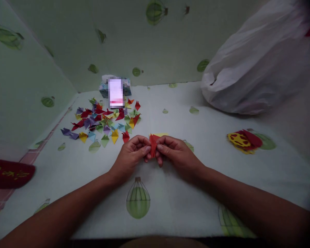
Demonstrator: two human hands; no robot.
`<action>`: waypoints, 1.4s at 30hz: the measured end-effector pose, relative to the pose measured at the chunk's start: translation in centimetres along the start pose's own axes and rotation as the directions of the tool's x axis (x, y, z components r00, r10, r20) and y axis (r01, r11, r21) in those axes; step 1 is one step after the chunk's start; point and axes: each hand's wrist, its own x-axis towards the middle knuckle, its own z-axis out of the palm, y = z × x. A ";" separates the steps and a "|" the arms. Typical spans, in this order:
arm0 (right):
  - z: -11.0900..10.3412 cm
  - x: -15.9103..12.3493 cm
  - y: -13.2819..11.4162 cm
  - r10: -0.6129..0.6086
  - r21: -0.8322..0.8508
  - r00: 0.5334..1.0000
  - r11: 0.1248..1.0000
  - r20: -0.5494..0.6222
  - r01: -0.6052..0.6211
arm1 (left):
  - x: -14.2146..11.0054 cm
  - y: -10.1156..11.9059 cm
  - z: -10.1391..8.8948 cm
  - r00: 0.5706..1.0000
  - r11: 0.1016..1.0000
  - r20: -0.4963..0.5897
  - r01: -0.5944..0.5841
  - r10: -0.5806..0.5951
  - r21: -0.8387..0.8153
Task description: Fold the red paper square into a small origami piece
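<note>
Both hands, left (pixel 132 151) and right (pixel 173 151), pinched the small folded red paper piece (pixel 153 144) between fingertips; uneven pressure there could have skewed or torn its crease.

Dim light, pale green walls (pixel 155 44) with balloon print, matching sheet (pixel 175 193) underneath

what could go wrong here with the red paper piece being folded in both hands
1. Both hands, left hand and right hand, pinch the small red paper piece tightly; a slip could put a crease crooked or tear it.
2. The loose pile of folded pieces lies just beyond the left hand; a forearm sweep might scatter them.
</note>
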 end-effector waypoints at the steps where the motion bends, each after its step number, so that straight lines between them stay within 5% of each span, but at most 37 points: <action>1: 0.0 0.0 0.0 0.000 0.005 1.000 1.000 0.004 0.000 | 0.0 0.0 0.0 1.000 1.000 -0.001 0.000 0.000 0.008; 15: 0.0 0.1 -0.1 0.065 0.159 0.993 0.984 0.103 -0.081 | 0.0 -0.1 -0.3 0.996 0.999 0.078 -0.033 0.031 0.024; 21: 0.2 -0.1 -0.6 -0.088 -0.203 0.995 0.975 0.040 0.094 | -0.3 0.5 0.1 0.996 0.975 0.078 -0.067 0.051 0.213; 25: 0.3 -0.5 -0.6 -0.247 -0.526 0.969 0.827 -0.025 0.197 | -0.6 0.8 0.4 0.980 0.862 0.078 -0.198 0.183 0.467; 29: 0.4 -0.7 -0.4 -0.359 -0.655 0.933 0.709 -0.017 0.261 | -0.9 0.7 0.7 0.938 0.711 0.093 -0.315 0.334 0.629; 35: 0.4 -0.7 -0.2 -0.343 -0.633 0.939 0.734 -0.034 0.245 | -1.4 0.2 0.8 0.914 0.691 0.087 -0.359 0.396 0.627; 40: 0.5 -0.9 0.2 -0.385 -0.668 0.920 0.705 -0.078 0.239 | -1.5 0.2 0.8 0.827 0.484 0.142 -0.448 0.545 0.752; 42: 0.5 -0.9 0.3 -0.387 -0.672 0.919 0.701 -0.079 0.237 | -1.5 0.2 0.9 0.824 0.475 0.144 -0.448 0.548 0.757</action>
